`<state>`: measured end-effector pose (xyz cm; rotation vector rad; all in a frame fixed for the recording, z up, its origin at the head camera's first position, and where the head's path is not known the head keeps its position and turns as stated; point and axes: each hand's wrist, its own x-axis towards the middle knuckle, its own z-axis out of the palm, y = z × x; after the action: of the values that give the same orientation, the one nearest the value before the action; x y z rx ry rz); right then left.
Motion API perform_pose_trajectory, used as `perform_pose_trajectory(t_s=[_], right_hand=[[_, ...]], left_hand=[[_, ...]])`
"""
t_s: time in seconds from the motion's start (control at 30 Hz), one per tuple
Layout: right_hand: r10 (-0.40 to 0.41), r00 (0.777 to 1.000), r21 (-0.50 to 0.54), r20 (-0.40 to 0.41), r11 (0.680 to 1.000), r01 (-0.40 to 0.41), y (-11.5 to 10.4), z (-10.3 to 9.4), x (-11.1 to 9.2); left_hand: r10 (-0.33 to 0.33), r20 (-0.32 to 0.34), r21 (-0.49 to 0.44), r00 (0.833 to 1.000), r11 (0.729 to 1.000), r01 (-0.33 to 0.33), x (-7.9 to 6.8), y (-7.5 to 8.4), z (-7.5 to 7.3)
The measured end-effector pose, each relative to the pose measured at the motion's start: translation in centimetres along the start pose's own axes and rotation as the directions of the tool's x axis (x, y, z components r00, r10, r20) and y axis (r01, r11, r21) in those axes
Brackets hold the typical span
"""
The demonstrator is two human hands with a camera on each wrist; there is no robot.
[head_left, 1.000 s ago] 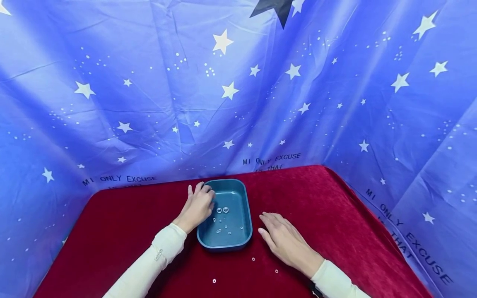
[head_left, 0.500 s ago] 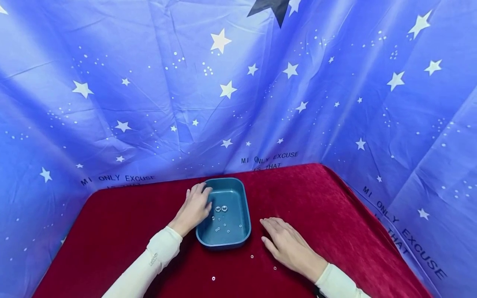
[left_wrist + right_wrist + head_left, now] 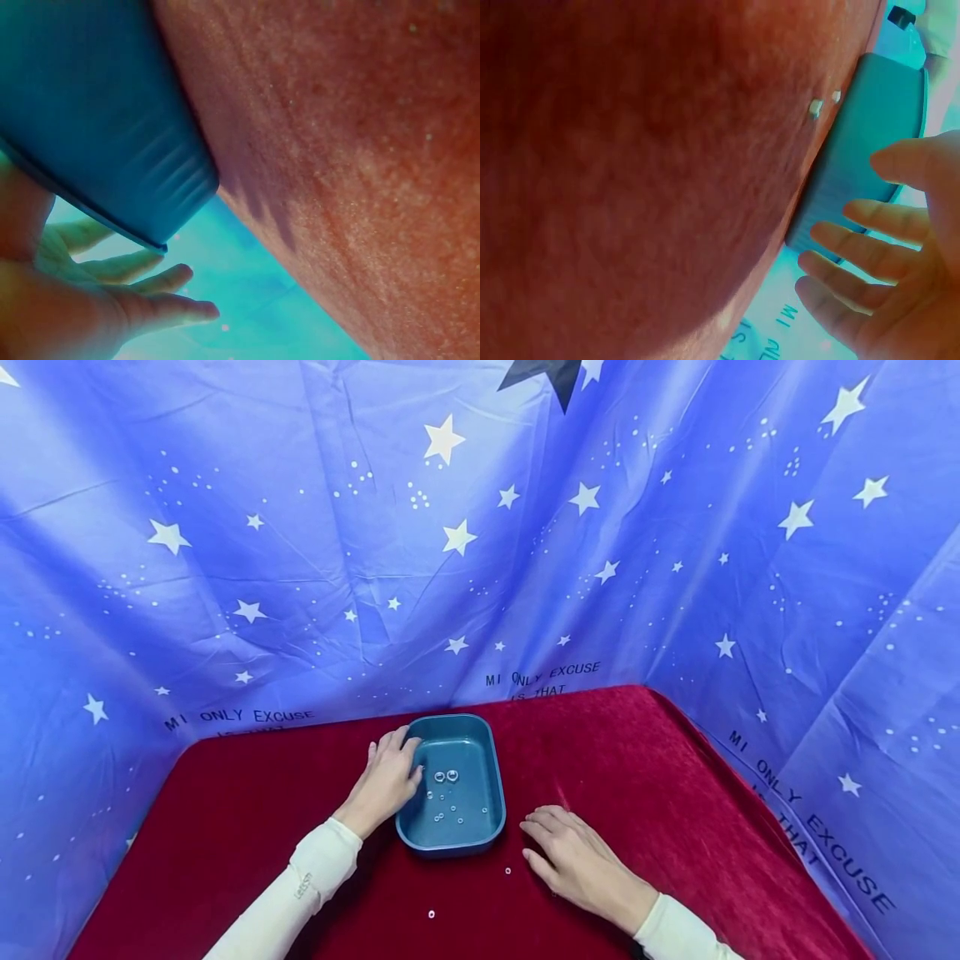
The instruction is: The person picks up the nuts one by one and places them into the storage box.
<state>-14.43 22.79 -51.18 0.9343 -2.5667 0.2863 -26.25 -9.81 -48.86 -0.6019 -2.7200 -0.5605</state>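
Note:
A blue rectangular box point(image 3: 450, 842) stands upright on the red cloth, its inside facing up. Two larger metal nuts point(image 3: 452, 776) and several smaller nuts point(image 3: 461, 821) lie on its floor. My left hand point(image 3: 382, 783) is at the box's left rim, fingertips over the edge; the left wrist view has its fingers spread, the thumb partly hidden behind the rim. To the right of the box, my right hand point(image 3: 581, 864) is low over the cloth, fingers loosely bent and holding nothing. A small nut point(image 3: 507, 871) lies left of it, another nut point(image 3: 431, 914) nearer the front.
Red velvety cloth point(image 3: 247, 810) covers the table. A blue curtain point(image 3: 315, 527) with white stars hangs behind it and along both sides. In the right wrist view, two nuts point(image 3: 815, 109) lie on the cloth near the box's outer wall.
My left hand has drawn slightly left and its fingers have straightened at the rim. The right hand has shifted a little toward the front, now covering a nut that showed before.

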Motion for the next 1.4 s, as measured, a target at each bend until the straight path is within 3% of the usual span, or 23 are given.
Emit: perform_pose_trajectory(t_s=[0.2, 0.9, 1.4], right_hand=[[-0.038, 0.999, -0.003, -0.018, 0.999, 0.038, -0.3, 0.3, 0.1], [-0.054, 0.998, 0.016, 0.020, 0.998, 0.054, -2.0, 0.9, 0.7], [-0.162, 0.986, -0.099, 0.045, 0.981, 0.166, -3.0, 1.0, 1.2]], left_hand=[[0.004, -0.004, 0.013, 1.000, 1.000, -0.004, -0.1, 0.0, 0.1], [-0.024, 0.004, 0.042, 1.000, 0.999, 0.023, 0.0, 0.0, 0.2], [-0.031, 0.011, 0.042, 0.999, 0.999, 0.031, -0.2, 0.0, 0.0]])
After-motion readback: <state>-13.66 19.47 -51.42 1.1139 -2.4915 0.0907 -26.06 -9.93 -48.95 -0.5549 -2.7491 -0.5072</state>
